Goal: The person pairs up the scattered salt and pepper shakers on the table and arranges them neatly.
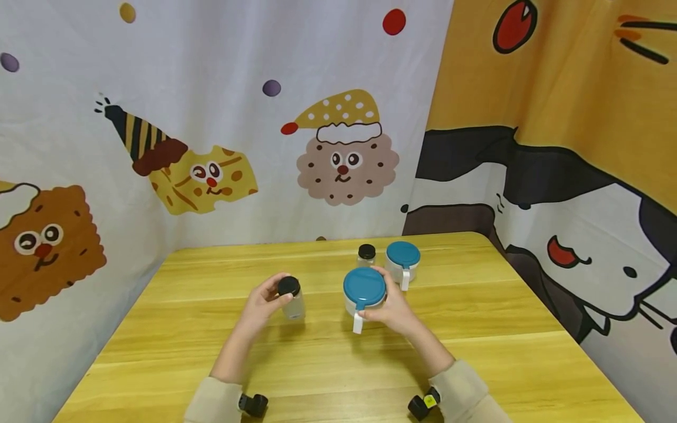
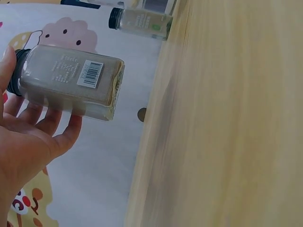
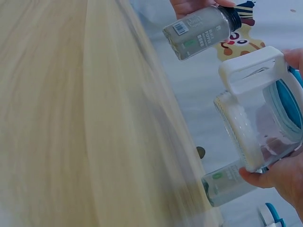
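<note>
My left hand point(image 1: 261, 304) grips a clear glass spice jar point(image 1: 295, 306) near its black lid, thumb on one side and fingers on the other. In the left wrist view the jar point(image 2: 71, 78) shows a barcode label, and its base is off the table. A clear canister with a blue lid point(image 1: 365, 286) and white handle is in my right hand point(image 1: 395, 306), which holds it around the side. Seen from the right wrist, the canister's handle point(image 3: 253, 68) points up-left and its base is raised above the tabletop. Both vessels look upright.
Behind the held canister stands a second black-lidded spice jar point(image 1: 367, 254). Beside it, to the right, is another blue-lidded canister point(image 1: 403, 257) with a white handle. The wooden table point(image 1: 211, 358) ends at a patterned curtain point(image 1: 275, 223).
</note>
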`<action>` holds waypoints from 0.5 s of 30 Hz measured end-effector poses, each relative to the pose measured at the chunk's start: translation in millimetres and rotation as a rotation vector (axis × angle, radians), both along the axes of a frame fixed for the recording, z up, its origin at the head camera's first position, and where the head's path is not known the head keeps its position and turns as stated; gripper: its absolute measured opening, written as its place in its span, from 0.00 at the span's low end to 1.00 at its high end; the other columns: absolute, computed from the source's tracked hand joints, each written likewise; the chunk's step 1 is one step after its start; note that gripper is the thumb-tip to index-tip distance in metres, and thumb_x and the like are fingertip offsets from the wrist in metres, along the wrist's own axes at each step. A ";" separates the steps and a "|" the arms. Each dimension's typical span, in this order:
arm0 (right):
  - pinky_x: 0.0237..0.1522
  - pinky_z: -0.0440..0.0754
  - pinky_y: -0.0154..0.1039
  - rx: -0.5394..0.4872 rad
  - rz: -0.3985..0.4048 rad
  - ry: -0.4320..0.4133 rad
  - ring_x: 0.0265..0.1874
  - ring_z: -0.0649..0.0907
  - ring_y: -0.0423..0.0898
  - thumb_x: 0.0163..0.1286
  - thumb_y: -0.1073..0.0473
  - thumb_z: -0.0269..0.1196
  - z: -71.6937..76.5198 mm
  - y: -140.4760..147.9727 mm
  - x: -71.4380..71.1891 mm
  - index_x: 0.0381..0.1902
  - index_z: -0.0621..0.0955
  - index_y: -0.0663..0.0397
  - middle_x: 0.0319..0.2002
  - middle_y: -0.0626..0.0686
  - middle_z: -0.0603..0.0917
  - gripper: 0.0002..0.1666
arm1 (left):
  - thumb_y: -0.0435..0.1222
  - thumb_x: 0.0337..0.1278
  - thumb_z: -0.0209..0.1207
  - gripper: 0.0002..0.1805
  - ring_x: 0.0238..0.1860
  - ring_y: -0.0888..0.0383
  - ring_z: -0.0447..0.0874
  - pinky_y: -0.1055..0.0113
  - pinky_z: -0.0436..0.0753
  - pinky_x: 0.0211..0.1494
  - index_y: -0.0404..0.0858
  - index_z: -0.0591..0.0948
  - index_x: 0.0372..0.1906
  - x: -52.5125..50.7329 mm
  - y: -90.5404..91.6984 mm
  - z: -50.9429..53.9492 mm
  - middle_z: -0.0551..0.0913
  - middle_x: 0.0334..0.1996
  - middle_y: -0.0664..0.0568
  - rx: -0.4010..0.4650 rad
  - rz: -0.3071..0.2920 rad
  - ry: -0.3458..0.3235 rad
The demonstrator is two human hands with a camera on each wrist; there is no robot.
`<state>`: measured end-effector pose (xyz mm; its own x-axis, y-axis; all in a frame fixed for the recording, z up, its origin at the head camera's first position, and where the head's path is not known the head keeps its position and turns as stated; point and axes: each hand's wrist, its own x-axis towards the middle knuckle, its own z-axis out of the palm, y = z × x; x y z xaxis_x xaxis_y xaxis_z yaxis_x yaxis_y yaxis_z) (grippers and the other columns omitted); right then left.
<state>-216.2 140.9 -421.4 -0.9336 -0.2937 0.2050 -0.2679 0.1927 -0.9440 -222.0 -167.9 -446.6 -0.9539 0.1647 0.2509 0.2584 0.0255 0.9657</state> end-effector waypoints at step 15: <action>0.61 0.63 0.61 -0.016 0.065 0.030 0.59 0.71 0.63 0.45 0.70 0.74 -3.0 -11.3 -1.7 0.70 0.56 0.62 0.62 0.67 0.68 0.58 | 0.32 0.60 0.61 0.27 0.55 0.55 0.75 0.68 0.73 0.56 0.31 0.70 0.64 7.3 -19.6 -1.1 0.75 0.58 0.39 -0.059 0.025 -0.058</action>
<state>-217.9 129.6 -424.4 -0.9063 -0.3497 0.2375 -0.3073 0.1592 -0.9382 -214.7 -187.5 -447.7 -0.9706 0.1532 0.1855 0.2004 0.0888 0.9757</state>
